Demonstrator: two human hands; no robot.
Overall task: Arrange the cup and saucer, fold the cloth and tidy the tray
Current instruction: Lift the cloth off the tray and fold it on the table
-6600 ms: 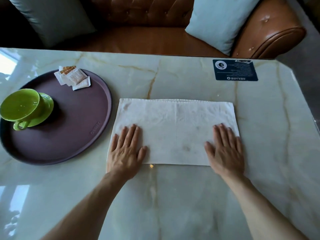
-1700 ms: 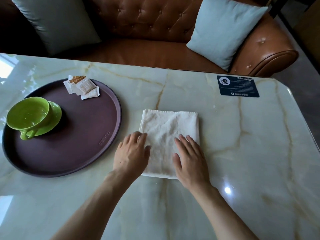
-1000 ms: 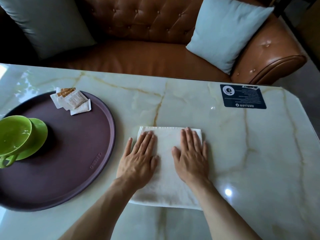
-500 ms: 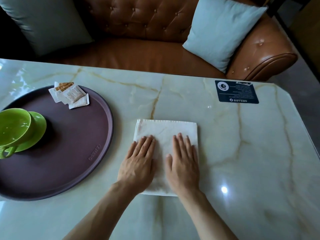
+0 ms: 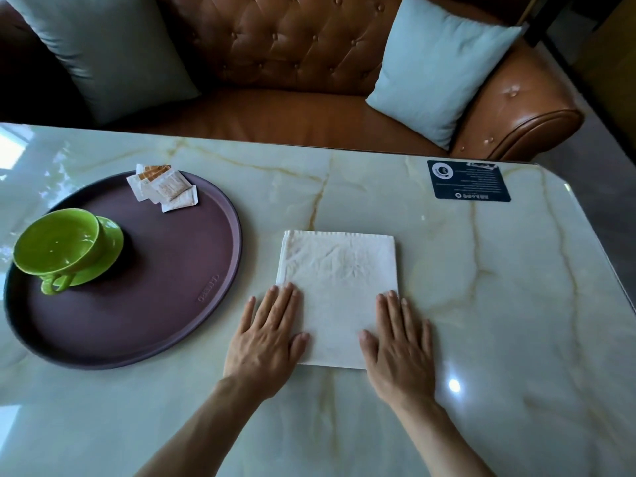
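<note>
A white cloth (image 5: 339,287), folded into a near square, lies flat on the marble table (image 5: 481,304). My left hand (image 5: 266,342) rests flat, fingers spread, on the cloth's near left corner. Flat on the near right corner lies my right hand (image 5: 399,346), partly on the table. Left of the cloth sits a round purple tray (image 5: 155,287). On the tray's left side a green cup (image 5: 56,244) stands on a green saucer (image 5: 112,239), handle toward me. Several sugar sachets (image 5: 165,187) lie at the tray's far rim.
A dark blue card (image 5: 468,180) lies at the table's far right. Behind the table is a brown leather sofa (image 5: 292,53) with a grey cushion (image 5: 103,49) and a pale blue cushion (image 5: 437,67). The table's right corner is cut off at an angle.
The cloth went from a wide rectangle to a small square. Within the last second my hands slid from its middle apart to the near corners.
</note>
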